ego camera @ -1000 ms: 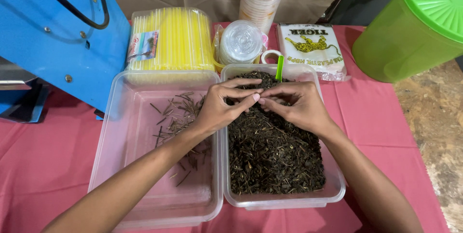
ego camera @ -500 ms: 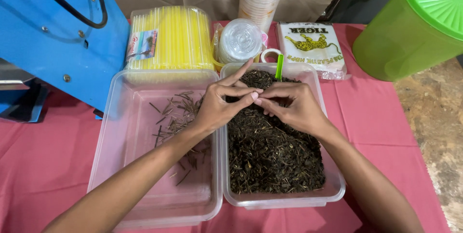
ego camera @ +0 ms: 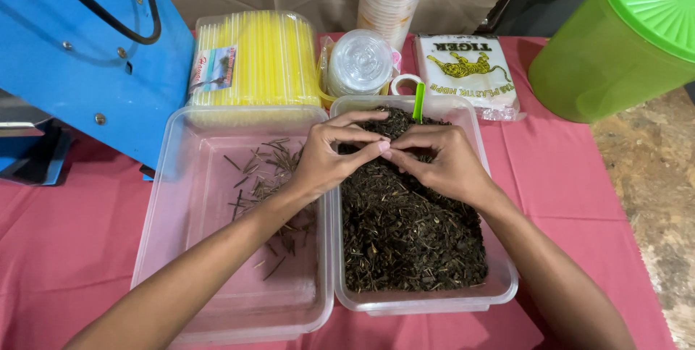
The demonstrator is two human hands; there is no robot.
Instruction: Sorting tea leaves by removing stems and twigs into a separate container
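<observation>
My hands have barely shifted. My left hand [ego camera: 326, 158] and right hand [ego camera: 441, 162] meet fingertip to fingertip, pinching bits above the clear plastic tub of dark dried leaves [ego camera: 413, 234]. Left of it, another clear tub [ego camera: 217, 249] holds loose stems [ego camera: 264, 176].

Pink-clothed table [ego camera: 65, 249]; two clear tubs [ego camera: 217, 314], straw pack [ego camera: 253, 57], green bin [ego camera: 615, 46].

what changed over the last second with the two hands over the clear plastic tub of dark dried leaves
Very little. The left hand and right hand stayed together over the clear plastic tub of dark dried leaves, fingertips meeting; only the left fingers shifted slightly. Nothing was visibly picked up or dropped. The clear tub with a few loose stems, green scoop handle and yellow straw pack stayed put.
</observation>
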